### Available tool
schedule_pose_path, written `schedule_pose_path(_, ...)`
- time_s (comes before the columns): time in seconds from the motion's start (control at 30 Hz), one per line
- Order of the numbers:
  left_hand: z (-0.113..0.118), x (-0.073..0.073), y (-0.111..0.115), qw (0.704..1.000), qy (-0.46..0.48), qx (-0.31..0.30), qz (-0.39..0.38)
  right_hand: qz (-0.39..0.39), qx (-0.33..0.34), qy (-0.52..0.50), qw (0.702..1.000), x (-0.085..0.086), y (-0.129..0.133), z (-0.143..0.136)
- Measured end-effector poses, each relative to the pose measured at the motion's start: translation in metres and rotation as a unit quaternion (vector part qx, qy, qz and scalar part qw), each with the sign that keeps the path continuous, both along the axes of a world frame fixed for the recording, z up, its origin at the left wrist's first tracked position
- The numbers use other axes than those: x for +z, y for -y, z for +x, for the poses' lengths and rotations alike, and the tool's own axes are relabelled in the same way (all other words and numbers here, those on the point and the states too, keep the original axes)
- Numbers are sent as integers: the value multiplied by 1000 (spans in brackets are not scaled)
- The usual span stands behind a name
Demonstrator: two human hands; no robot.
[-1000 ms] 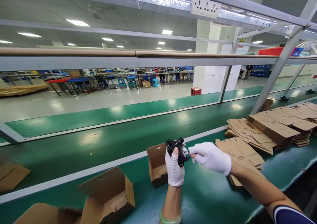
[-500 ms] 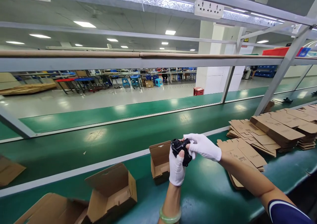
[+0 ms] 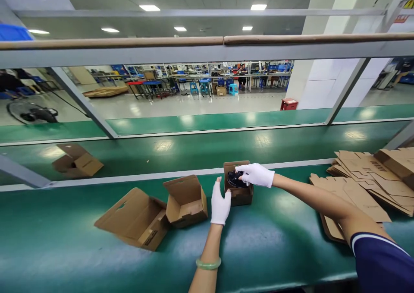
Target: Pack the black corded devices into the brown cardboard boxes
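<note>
My right hand [image 3: 258, 174], in a white glove with bare fingertips, reaches into the small brown cardboard box [image 3: 242, 196]. Its fingers close on a black device [image 3: 235, 179] with a rounded, shiny edge, which sits within the box's opening; its exact kind I cannot make out. Just left of that box is my left hand [image 3: 220, 203], gloved likewise, fingers stretched up and thumb apart, holding nothing. A second open box [image 3: 190, 215] stands left of this hand. Beside it, a larger-looking open box [image 3: 142, 224] has its lid tilted back.
Stacks of flattened cardboard cartons [image 3: 352, 193] lie on the right. Another open box [image 3: 77, 163] rests on the green surface beyond the pale divider strip [image 3: 129, 178]. Grey frame posts [image 3: 84, 99] and a padded rail [image 3: 161, 42] cross in front.
The black device has gone from both hands, held above the bench, down into the box. My left hand has let go of it and opened. The view has turned left.
</note>
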State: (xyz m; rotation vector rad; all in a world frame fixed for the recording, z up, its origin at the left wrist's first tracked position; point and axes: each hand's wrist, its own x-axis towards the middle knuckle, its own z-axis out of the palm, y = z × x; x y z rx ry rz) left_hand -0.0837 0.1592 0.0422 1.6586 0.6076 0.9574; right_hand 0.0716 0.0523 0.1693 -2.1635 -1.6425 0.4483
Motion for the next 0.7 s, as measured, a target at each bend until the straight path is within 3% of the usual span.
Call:
schedule_pose_path(0.07,7,-12,2,1000,-25,-2,5,-52,39,99,993,1,-6,1)
schedule_pose_path(0.17,13,-21,6,999,-37,-9,20,-144,119,235,954,1,-18,-3)
schedule_pose_path(0.23,14,-24,7,998,-45,-16,36,-201,161,259,931,-5,-29,-7)
schedule_pose_path(0.33,13,-25,8,996,-59,-22,63,-237,187,250,920,-18,-44,-12)
schedule_pose_path(0.47,11,-25,8,993,-68,-25,90,-204,152,273,928,-24,-44,-14)
schedule_pose_path(0.6,12,-23,9,992,-68,-24,100,-131,61,322,936,-19,-25,-14)
schedule_pose_path(0.7,13,-22,9,992,-72,-19,100,-131,39,323,936,-22,-13,-15)
